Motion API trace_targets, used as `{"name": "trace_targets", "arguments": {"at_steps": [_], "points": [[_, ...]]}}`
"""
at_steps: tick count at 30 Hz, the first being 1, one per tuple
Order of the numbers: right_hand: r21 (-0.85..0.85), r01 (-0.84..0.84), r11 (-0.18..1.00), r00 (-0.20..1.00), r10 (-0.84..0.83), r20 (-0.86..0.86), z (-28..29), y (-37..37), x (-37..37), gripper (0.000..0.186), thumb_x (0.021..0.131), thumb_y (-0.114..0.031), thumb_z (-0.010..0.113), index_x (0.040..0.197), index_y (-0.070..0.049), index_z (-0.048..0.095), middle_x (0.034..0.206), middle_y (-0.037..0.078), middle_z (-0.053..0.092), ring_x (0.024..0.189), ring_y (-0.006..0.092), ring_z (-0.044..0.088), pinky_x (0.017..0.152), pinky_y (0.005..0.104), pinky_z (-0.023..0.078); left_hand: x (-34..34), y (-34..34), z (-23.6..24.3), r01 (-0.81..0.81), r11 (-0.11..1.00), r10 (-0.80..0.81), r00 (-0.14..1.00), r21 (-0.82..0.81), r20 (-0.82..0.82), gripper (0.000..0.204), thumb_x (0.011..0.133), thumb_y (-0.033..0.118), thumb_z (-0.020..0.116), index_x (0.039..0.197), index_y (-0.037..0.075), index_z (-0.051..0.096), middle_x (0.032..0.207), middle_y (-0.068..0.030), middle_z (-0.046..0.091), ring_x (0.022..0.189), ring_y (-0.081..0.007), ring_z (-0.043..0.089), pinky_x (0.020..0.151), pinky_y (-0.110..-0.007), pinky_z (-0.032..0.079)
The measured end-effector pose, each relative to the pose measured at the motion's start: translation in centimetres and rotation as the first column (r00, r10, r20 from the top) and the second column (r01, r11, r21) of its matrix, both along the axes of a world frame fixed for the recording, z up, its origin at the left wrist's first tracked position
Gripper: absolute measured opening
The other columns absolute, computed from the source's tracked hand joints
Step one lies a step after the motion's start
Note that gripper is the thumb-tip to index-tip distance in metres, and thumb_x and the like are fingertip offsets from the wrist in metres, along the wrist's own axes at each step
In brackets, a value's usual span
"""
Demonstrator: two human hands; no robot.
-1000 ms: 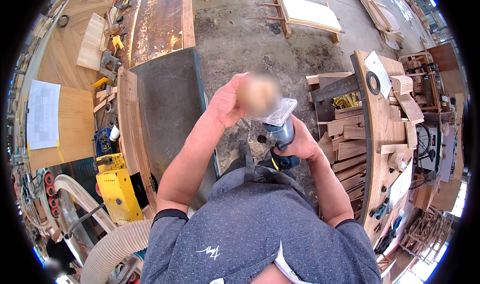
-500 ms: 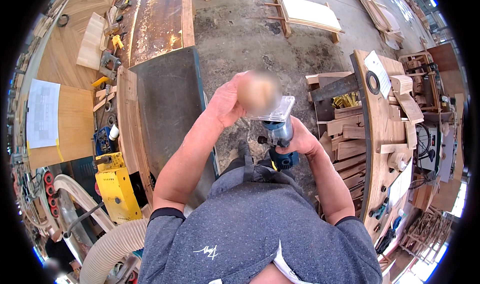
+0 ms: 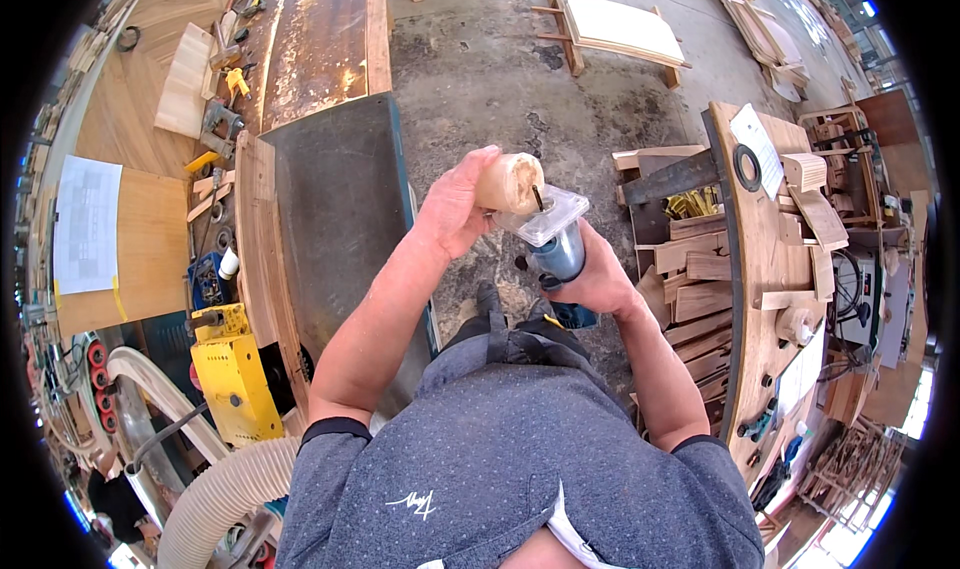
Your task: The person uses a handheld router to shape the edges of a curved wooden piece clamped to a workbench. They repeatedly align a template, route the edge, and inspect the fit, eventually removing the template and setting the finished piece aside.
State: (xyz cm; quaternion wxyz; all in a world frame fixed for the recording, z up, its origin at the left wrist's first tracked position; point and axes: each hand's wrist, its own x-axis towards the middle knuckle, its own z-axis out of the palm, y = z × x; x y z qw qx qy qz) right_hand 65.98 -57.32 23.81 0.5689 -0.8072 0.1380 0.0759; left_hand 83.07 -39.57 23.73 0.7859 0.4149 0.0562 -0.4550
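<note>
My left hand (image 3: 457,201) is closed around a short, pale wooden cylinder (image 3: 508,183). A rough hollow shows in the end that faces right. In my right hand (image 3: 598,272) is a blue trim router (image 3: 558,253), gripped around its body. Its clear base plate (image 3: 556,217) is tilted up toward the wood. A thin dark bit (image 3: 538,198) sticks out past the plate at the edge of the hollow; whether it touches the wood I cannot tell. The lower part of the router is partly hidden behind my hand.
To the left stands a dark flat machine table (image 3: 335,199), with a yellow metal unit (image 3: 236,377) and a ribbed hose (image 3: 225,499) nearer me. At right, a wooden workbench (image 3: 765,299) carries offcuts, papers and a black ring (image 3: 746,167). Wood pieces (image 3: 703,304) are stacked beneath it.
The router has tilted, so its base plate now faces up more and the bit shows. The wooden cylinder has turned, bringing its hollow end into view. Both hands keep their hold.
</note>
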Motion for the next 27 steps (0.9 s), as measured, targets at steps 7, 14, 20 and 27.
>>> {"name": "trace_targets", "arguments": {"at_steps": [7, 14, 20, 27], "points": [[-0.308, 0.059, 0.95, 0.981, -0.112, -0.157, 2.3, 2.3, 0.4, 0.093, 0.067, -0.018, 0.088, 0.146, -0.001, 0.041, 0.127, 0.025, 0.066, 0.12, 0.0419, 0.065, 0.101, 0.0468, 0.053, 0.0, 0.5, -1.4, -0.052, 0.994, 0.049, 0.998, 0.094, 0.036, 0.04, 0.095, 0.051, 0.069, 0.118, 0.018, 0.065, 0.107, 0.0022, 0.066, 0.094, -0.0121, 0.059, 0.076, -0.032, 0.043], [-0.593, 0.183, 0.784, 0.979, -0.203, 0.035, -0.3, 2.8, -0.2, 0.087, 0.075, -0.02, 0.082, 0.147, 0.0, 0.038, 0.133, 0.03, 0.06, 0.119, 0.0477, 0.063, 0.096, 0.0519, 0.054, -0.6, -0.9, -2.1, -0.132, 0.964, 0.14, 0.99, 0.232, -0.017, 0.041, 0.095, 0.054, 0.068, 0.117, 0.019, 0.066, 0.107, 0.002, 0.065, 0.096, -0.0124, 0.059, 0.078, -0.033, 0.045], [-0.553, 0.13, 0.823, 0.984, -0.176, -0.03, -0.3, 3.1, 1.1, 0.083, 0.074, -0.015, 0.082, 0.146, -0.003, 0.043, 0.135, 0.028, 0.059, 0.121, 0.0473, 0.062, 0.1, 0.0506, 0.053, -0.4, 0.7, -5.3, -0.1, 0.99, 0.102, 0.995, 0.103, -0.012, 0.042, 0.099, 0.057, 0.062, 0.12, 0.021, 0.066, 0.107, 0.0017, 0.071, 0.095, -0.0128, 0.064, 0.077, -0.031, 0.044], [-0.367, 0.215, 0.905, 0.974, -0.226, 0.011, -1.8, 2.2, 0.2, 0.084, 0.066, -0.008, 0.086, 0.141, 0.0, 0.048, 0.127, 0.02, 0.064, 0.116, 0.031, 0.063, 0.105, 0.0411, 0.048, 0.6, 6.6, -8.0, -0.334, 0.854, 0.224, 0.928, -0.4, -0.297, 0.057, 0.1, 0.062, 0.061, 0.129, 0.013, 0.06, 0.111, -0.0081, 0.068, 0.092, -0.0212, 0.067, 0.074, -0.036, 0.061]]}}
